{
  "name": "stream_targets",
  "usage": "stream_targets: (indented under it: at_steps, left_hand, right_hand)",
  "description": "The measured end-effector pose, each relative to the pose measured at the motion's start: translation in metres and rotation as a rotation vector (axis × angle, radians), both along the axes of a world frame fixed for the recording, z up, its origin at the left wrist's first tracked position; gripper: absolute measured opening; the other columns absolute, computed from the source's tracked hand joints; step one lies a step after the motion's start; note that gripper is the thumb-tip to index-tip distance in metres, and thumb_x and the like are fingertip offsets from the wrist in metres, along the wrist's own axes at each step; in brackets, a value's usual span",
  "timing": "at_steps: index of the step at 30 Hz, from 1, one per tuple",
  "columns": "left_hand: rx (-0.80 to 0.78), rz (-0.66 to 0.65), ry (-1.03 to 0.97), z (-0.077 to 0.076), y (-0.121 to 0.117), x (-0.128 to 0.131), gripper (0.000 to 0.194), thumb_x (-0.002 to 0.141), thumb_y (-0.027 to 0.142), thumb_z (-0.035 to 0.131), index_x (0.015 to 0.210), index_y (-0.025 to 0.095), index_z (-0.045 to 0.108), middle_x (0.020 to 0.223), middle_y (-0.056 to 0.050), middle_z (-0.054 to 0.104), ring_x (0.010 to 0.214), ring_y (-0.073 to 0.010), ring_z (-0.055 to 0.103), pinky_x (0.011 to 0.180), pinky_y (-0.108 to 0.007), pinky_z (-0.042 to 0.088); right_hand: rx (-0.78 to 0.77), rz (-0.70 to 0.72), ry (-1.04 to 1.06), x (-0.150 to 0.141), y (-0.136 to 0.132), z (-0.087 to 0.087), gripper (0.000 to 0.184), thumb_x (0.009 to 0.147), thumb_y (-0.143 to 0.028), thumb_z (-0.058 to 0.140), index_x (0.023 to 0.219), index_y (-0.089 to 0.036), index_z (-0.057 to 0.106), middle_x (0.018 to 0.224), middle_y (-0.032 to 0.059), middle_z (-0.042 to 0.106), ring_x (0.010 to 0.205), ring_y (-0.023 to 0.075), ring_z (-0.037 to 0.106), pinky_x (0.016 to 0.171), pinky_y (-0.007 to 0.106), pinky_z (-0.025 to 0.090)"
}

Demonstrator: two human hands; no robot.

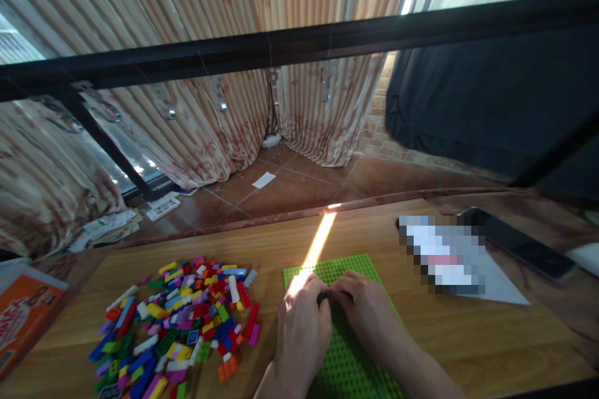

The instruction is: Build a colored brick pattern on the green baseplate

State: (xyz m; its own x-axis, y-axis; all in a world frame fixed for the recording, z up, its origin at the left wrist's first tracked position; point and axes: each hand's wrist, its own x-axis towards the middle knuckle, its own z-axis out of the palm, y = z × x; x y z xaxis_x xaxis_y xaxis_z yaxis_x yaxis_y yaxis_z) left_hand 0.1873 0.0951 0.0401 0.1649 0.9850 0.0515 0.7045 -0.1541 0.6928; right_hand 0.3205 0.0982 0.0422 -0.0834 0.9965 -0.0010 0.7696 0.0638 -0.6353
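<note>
A bright green studded baseplate [344, 358] lies flat on the wooden table [468, 336]. Both my hands rest on it, side by side. My left hand [302, 324] and my right hand [362, 305] have their fingers curled and meet fingertip to fingertip over something small and dark on the plate. I cannot make out what it is. A heap of several loose bricks [180, 324] in many colours lies left of the plate, a short way from my left hand.
A white paper sheet [496, 287] and a blurred-out item [444, 255] lie at the right, with a dark phone [519, 243] behind them. An orange box [21, 318] sits at the left edge. A black rail [299, 43] crosses above; curtains and tiled floor lie beyond.
</note>
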Motion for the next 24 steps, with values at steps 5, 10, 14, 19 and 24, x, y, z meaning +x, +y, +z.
stream_targets:
  at_steps: [5,10,14,19,24]
  left_hand:
    - [-0.033,0.046,0.05,0.004,0.003,0.004,0.018,0.074,0.008,0.052,0.079,0.022,0.062,0.087,-0.002,0.061,0.091,-0.0183,0.053,0.08,-0.029,0.039]
    - [-0.019,0.048,0.043,0.004,0.002,0.002,0.018,0.074,0.008,0.052,0.082,0.021,0.061,0.086,-0.002,0.059,0.088,-0.0182,0.053,0.078,-0.03,0.039]
    - [0.005,-0.001,0.033,0.005,0.001,0.0,0.014,0.077,0.011,0.052,0.083,0.022,0.059,0.085,-0.001,0.059,0.087,-0.018,0.052,0.078,-0.031,0.039]
    - [-0.063,-0.003,0.006,0.009,0.002,-0.003,0.018,0.073,0.009,0.055,0.084,0.022,0.061,0.089,-0.002,0.059,0.089,-0.0181,0.053,0.081,-0.032,0.04]
    - [-0.098,-0.014,-0.038,0.01,0.002,-0.006,0.035,0.069,0.006,0.055,0.098,0.023,0.064,0.104,-0.004,0.06,0.101,-0.0197,0.053,0.09,-0.035,0.041]
  right_hand:
    - [0.009,-0.02,0.011,-0.002,0.001,-0.002,0.025,0.085,-0.013,0.053,0.068,-0.018,0.07,0.072,0.002,0.063,0.07,0.0148,0.058,0.066,0.024,0.039]
    - [0.042,0.01,0.035,0.0,0.0,-0.003,0.028,0.087,-0.014,0.049,0.069,-0.019,0.07,0.071,0.002,0.063,0.069,0.0148,0.058,0.065,0.024,0.041]
    - [0.18,0.018,0.139,0.02,-0.002,0.002,0.026,0.089,-0.021,0.047,0.075,-0.021,0.069,0.078,0.0032,0.065,0.071,0.0154,0.06,0.066,0.026,0.044]
    - [0.228,-0.139,0.11,0.055,-0.004,0.001,0.02,0.083,-0.03,0.053,0.09,-0.019,0.068,0.078,0.0042,0.064,0.06,0.0152,0.057,0.057,0.028,0.045]
    - [0.141,-0.064,0.007,0.06,-0.006,-0.004,0.024,0.079,-0.028,0.058,0.1,-0.02,0.067,0.09,0.006,0.063,0.071,0.0177,0.06,0.065,0.032,0.048]
